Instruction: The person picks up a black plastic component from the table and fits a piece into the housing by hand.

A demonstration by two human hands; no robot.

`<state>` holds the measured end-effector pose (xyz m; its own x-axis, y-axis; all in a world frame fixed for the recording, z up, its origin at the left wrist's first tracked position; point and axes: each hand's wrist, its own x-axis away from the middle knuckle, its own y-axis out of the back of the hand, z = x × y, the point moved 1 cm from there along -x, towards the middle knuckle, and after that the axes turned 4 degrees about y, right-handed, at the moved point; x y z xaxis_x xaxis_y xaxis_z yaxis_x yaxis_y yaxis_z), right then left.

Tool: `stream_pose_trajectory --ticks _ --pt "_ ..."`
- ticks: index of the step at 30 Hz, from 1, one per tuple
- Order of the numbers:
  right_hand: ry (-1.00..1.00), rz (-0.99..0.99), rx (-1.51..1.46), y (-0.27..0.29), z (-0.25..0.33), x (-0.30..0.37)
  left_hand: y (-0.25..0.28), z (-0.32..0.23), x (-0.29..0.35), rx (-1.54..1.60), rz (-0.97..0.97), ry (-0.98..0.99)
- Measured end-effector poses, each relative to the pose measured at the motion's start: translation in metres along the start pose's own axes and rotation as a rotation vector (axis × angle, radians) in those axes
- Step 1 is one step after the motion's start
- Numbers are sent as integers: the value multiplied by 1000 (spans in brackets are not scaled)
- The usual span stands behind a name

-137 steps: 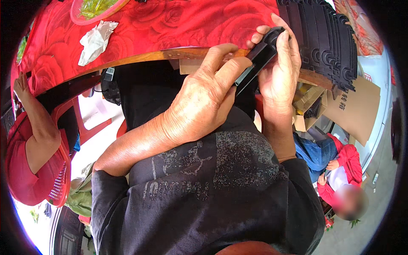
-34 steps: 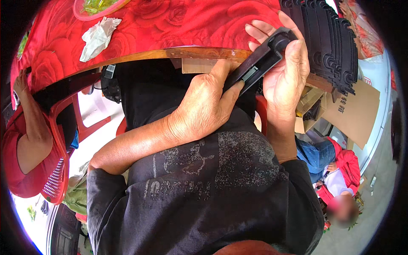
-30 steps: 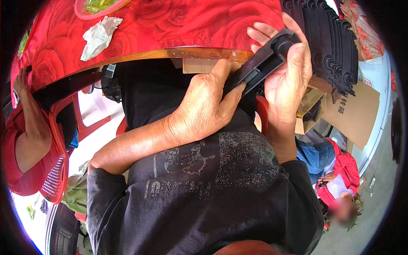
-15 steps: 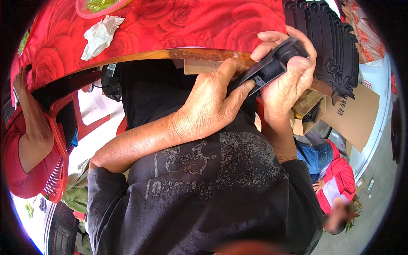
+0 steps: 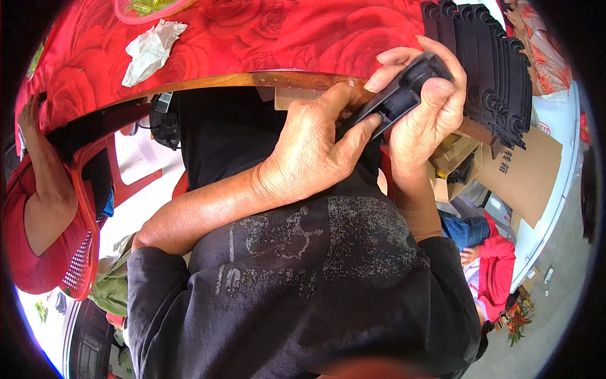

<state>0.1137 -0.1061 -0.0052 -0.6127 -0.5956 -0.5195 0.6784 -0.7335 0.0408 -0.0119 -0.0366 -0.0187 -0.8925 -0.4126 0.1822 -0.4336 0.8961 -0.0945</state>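
Observation:
A black moulded plastic part point(image 5: 399, 104), long and hollow with a rounded end, is held tilted between both hands just off the table's front edge. My left hand point(image 5: 315, 136) grips its lower end, the thumb pressed into the hollow and the fingers behind it. Around the rounded upper end wraps my right hand point(image 5: 429, 117), thumb on the near side and fingertips over the far side. Part of the lower end is hidden by my left hand. Right of my hands, a stack of similar black plastic parts point(image 5: 483, 69) lies on the table.
A red rose-patterned cloth point(image 5: 271, 38) covers the table. On it lie a crumpled white tissue point(image 5: 151, 54) and a pink-rimmed bowl point(image 5: 142, 20). Cardboard boxes point(image 5: 524, 167) stand low on the right. A person in red point(image 5: 47, 221) sits at left; another person point(image 5: 495, 262) is at right.
Both hands still hold the black part, which has shifted very slightly left. The left thumb presses in nearly the same spot. The person at lower right has moved partly behind my shoulder.

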Motion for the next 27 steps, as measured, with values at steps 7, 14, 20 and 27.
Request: stream_pose_trajectory --ticks 7,14,20,27 --pt "-28 -12 -38 1 -7 -1 2 2 -3 -15 -2 18" --pt "-53 -58 -77 8 -14 4 10 4 3 67 122 12" --pt "-38 -62 -69 11 -13 2 16 3 10 51 195 87" --pt "-20 -77 -108 13 -15 2 25 4 17 0 267 57"
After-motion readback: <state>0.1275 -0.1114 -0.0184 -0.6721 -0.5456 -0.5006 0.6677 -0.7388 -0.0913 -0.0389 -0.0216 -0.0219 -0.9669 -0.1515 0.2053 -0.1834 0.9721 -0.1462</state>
